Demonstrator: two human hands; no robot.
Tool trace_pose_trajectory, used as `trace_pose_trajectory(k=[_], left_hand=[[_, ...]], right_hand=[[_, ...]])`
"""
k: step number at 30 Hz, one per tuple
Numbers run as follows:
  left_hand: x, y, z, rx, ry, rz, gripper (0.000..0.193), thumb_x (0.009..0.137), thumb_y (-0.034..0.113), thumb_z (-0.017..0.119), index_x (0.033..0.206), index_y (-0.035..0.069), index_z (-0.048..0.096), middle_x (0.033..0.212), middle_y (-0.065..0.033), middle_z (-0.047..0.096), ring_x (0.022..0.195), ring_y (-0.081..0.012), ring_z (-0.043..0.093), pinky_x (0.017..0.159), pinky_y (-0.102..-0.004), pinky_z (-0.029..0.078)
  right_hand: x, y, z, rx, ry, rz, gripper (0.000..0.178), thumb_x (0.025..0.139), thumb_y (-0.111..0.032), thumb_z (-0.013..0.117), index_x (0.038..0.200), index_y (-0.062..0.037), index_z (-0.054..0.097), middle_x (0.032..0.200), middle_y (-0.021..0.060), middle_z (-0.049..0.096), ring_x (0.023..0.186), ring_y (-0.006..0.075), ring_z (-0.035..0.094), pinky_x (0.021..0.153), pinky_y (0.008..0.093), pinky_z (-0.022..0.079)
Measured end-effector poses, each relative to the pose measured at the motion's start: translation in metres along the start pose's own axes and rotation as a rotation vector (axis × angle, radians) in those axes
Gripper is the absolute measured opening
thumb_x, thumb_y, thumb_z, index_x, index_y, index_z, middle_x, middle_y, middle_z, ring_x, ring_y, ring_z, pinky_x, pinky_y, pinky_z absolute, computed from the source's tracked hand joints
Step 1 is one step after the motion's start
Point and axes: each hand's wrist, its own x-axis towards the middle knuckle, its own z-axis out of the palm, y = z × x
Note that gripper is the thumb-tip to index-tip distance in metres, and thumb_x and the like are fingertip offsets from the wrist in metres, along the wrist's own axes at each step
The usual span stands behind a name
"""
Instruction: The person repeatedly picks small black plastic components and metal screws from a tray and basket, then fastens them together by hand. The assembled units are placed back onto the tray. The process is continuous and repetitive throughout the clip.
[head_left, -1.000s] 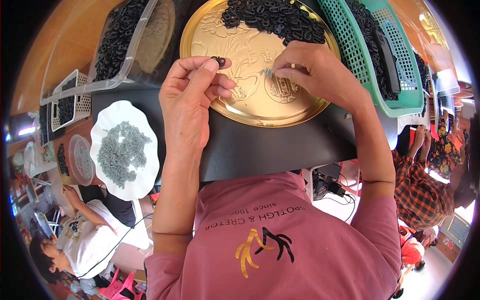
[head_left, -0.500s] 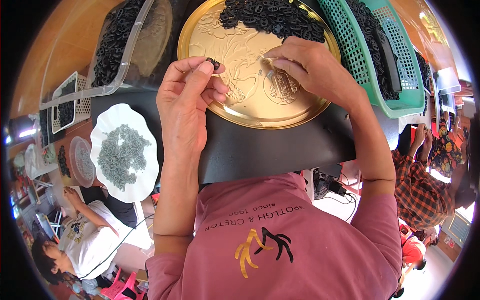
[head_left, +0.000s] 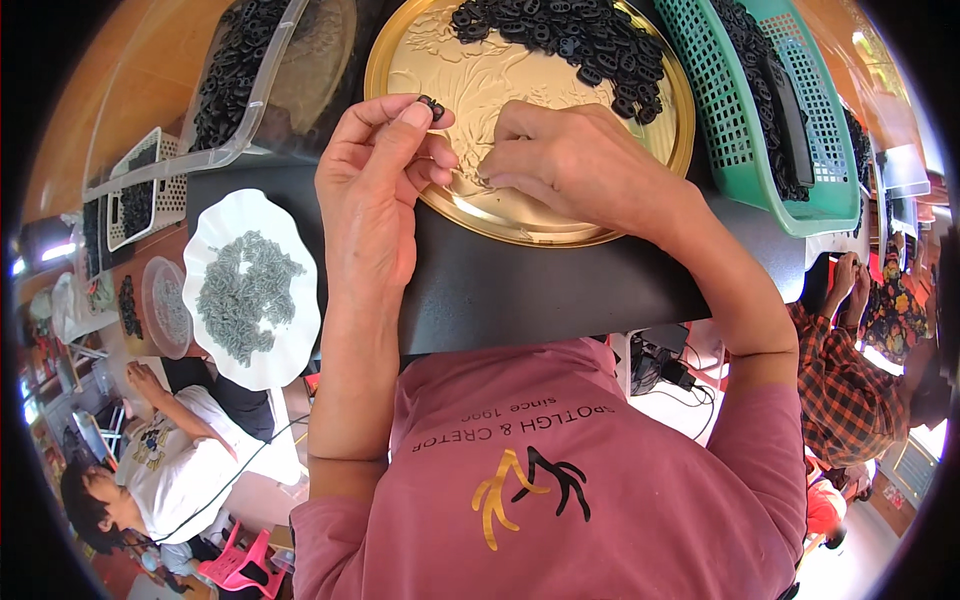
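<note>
Between the thumb and index finger of my left hand [head_left: 385, 145] is a small black two-holed plastic piece [head_left: 432, 108], held above the left side of a round gold tray [head_left: 450, 78]. My right hand [head_left: 585, 160] is closed in a pinch low over the tray's middle, its fingertips close to those of the left. What lies in that pinch is hidden or too small to name. A heap of similar black plastic pieces [head_left: 570, 48] covers the tray's far and right part. To the left, a white wavy-edged plate [head_left: 297, 345] holds many small grey pieces [head_left: 245, 290] that look like springs.
A green perforated basket [head_left: 745, 175] of black parts stands at the right. At the left are a clear plastic bin [head_left: 215, 178] and a white basket [head_left: 165, 195], both with black parts. The black table edge [head_left: 520, 320] runs before me. Other people sit at both sides.
My right hand has moved left and nearer, toward my left hand, its fingers now drawn together. The left hand still holds the black piece. The view has shifted slightly.
</note>
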Motion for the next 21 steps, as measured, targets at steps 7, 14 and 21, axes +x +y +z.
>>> trace_pose_trajectory(k=[7,14,21], left_hand=[[0.0,0.0,-0.001,-0.001,0.021,0.019,0.013,0.088,0.007,0.063,0.098,0.0,0.059,0.088,-0.0131,0.066,0.064,-0.0125,0.06,0.059,-0.024,0.047],[-0.001,0.001,0.001,-0.003,0.021,0.013,0.014,0.088,0.007,0.063,0.098,-0.001,0.059,0.088,-0.013,0.065,0.064,-0.0123,0.059,0.059,-0.0237,0.047],[0.0,0.0,0.0,0.002,0.014,0.001,0.014,0.088,0.007,0.063,0.098,-0.001,0.059,0.088,-0.0129,0.066,0.064,-0.0122,0.059,0.059,-0.0237,0.046]], right_hand=[[-0.001,0.009,-0.001,-0.198,0.005,0.025,0.006,0.08,-0.015,0.065,0.082,-0.0087,0.065,0.08,0.006,0.059,0.067,0.0259,0.061,0.059,0.0372,0.049],[-0.003,0.042,-0.029,-0.136,0.213,0.267,0.011,0.083,-0.012,0.063,0.088,-0.0022,0.065,0.086,0.0097,0.063,0.076,0.0285,0.062,0.068,0.0345,0.049],[0.003,0.044,-0.019,-0.064,0.117,0.162,0.01,0.082,-0.012,0.063,0.086,-0.0029,0.066,0.084,0.0098,0.062,0.075,0.0286,0.062,0.069,0.0357,0.048]])
